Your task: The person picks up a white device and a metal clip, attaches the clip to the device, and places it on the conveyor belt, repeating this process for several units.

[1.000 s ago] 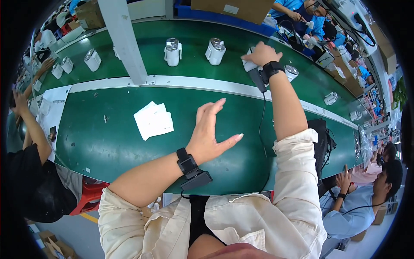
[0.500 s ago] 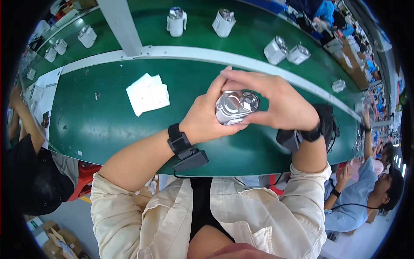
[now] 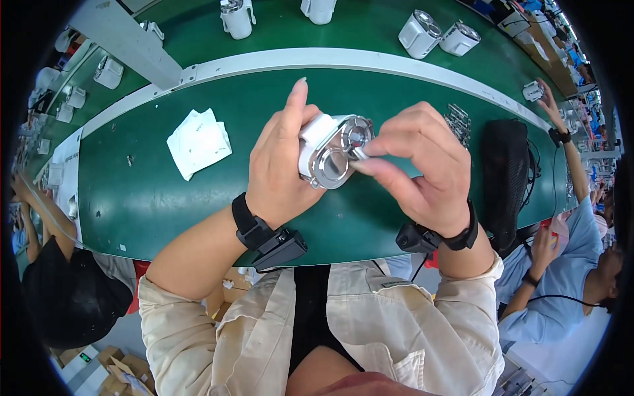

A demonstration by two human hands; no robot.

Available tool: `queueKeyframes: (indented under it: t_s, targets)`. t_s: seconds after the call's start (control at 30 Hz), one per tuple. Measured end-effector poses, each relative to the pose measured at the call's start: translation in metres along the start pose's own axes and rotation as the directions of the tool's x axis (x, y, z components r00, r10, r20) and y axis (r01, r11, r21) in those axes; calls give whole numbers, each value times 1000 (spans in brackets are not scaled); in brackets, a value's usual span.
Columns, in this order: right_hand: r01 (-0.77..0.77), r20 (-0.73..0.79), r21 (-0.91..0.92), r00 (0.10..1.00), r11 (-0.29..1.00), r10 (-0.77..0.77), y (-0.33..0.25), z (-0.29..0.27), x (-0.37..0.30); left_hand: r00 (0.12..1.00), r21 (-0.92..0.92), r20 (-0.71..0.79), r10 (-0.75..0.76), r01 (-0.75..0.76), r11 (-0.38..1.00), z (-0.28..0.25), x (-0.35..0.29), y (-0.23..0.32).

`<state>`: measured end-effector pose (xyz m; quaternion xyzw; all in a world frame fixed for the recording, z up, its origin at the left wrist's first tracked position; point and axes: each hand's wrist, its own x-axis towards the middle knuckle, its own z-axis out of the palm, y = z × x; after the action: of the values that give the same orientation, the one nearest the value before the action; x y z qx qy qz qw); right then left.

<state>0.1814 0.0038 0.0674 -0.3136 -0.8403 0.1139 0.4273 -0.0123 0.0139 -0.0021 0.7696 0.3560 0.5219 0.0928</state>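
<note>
My left hand (image 3: 281, 155) holds a small white device with a shiny chrome face (image 3: 332, 166). Its index finger points up while the palm and other fingers support the body. Two round parts show on the chrome face, which is tilted up toward me. At the right edge of that face, my right hand (image 3: 426, 168) is closed in a pinch, thumb against fingers. A small shiny bit shows at the fingertips; whether it is a loose piece or part of the device, I cannot tell.
Folded white cloths or papers (image 3: 199, 143) lie on the green table (image 3: 158, 204). At right are a black mesh pouch (image 3: 505, 178) and several small metal parts (image 3: 457, 124). Beyond a white rail (image 3: 284, 59) stand similar white devices (image 3: 420, 34). Co-workers sit on both sides.
My right hand has moved from around the device to a pinch at its right edge. The device has turned and tilted in my left hand. The metal parts now show.
</note>
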Motion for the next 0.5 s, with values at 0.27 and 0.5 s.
queueKeyframes:
  t_s: [0.27, 0.5]
  targets:
    - [-268, 8, 198, 962, 943, 271, 3, 2, -4, 999, 85, 50, 8, -12, 996, 0, 3, 1]
    - [-28, -159, -177, 987, 984, 0, 0, 19, -10, 999, 121, 39, 22, -27, 992, 1, 1, -2]
